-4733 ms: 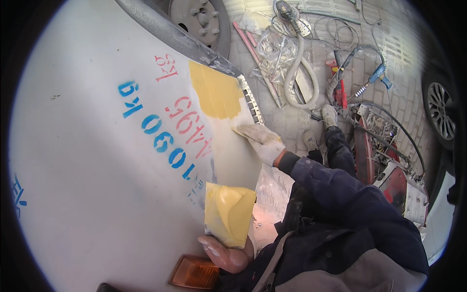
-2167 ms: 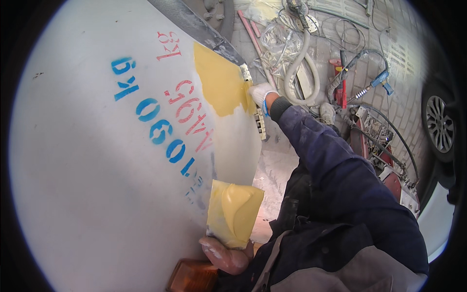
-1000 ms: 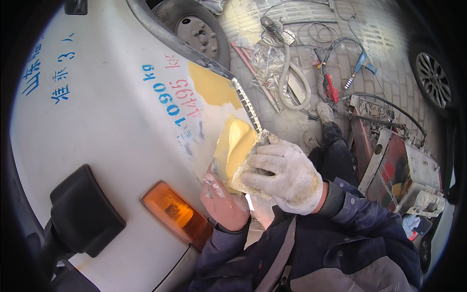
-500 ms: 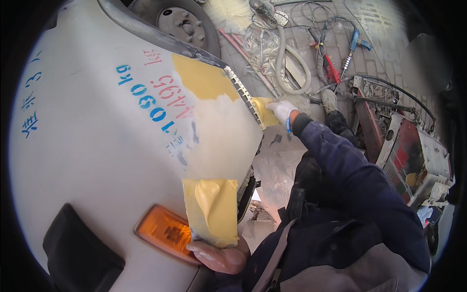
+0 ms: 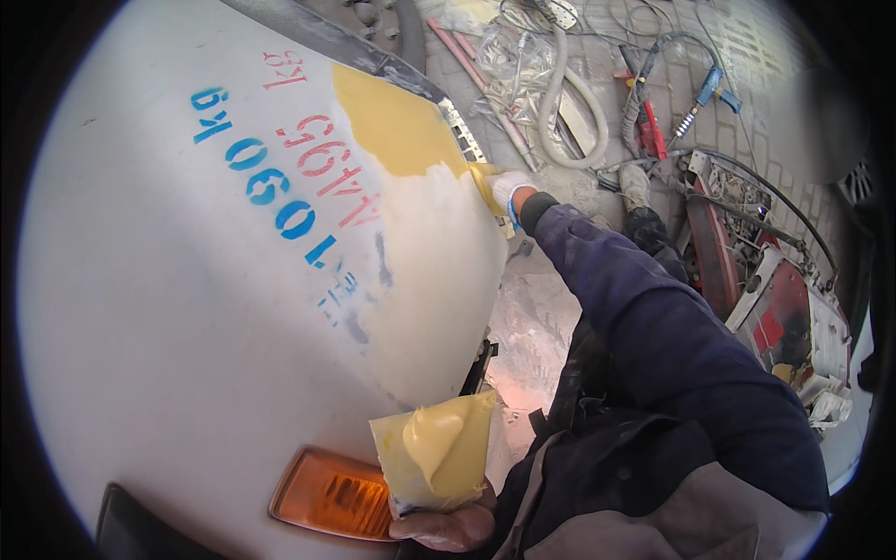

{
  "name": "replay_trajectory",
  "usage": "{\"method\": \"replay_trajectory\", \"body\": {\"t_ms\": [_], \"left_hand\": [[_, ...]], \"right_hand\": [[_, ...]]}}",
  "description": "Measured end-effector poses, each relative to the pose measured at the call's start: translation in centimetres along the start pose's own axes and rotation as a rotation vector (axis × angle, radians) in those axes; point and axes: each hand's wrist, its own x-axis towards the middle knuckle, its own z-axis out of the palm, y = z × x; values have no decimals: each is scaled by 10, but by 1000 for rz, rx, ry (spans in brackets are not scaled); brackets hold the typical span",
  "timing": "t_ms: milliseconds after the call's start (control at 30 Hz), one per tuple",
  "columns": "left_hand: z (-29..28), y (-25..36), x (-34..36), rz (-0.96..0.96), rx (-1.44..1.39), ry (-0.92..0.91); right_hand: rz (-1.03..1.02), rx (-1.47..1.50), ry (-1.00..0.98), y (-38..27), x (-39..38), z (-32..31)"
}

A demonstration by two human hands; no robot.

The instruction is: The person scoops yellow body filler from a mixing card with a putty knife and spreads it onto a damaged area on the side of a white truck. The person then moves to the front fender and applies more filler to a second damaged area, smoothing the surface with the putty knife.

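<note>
My left hand (image 5: pixel 448 528), dusty and near the bottom, is closed on the lower edge of a square putty board (image 5: pixel 388 450). On the board lies a thick dollop of yellow putty (image 5: pixel 435 441). My right hand (image 5: pixel 510 189), in a white glove, grips a putty-coated yellow spreader (image 5: pixel 484 184). The spreader lies against the panel's right edge, beside a pierced metal strip (image 5: pixel 461 129). A wide patch of yellow filler (image 5: pixel 397 126) covers the upper part of the pale vehicle panel (image 5: pixel 177 308); a smoother whitish patch (image 5: pixel 439 243) is below it.
An orange lamp (image 5: pixel 336 495) is set in the panel close to the board. A wheel (image 5: pixel 369 14) shows at the top. On the paved floor lie a coiled hose (image 5: pixel 549 112), a blue-handled tool (image 5: pixel 711 87) and red rods (image 5: pixel 481 84). Dismantled vehicle parts (image 5: pixel 784 308) stand at right.
My right hand has drawn the spreader left onto the panel's edge. The board in my left hand has tilted and sits lower and farther right in the picture. The view has shifted.
</note>
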Motion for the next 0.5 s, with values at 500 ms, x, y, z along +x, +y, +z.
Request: {"method": "replay_trajectory", "body": {"t_ms": [500], "left_hand": [[4, 11, 1, 365, 734, -254]], "right_hand": [[-209, 196, 0, -81, -98, -6]]}}
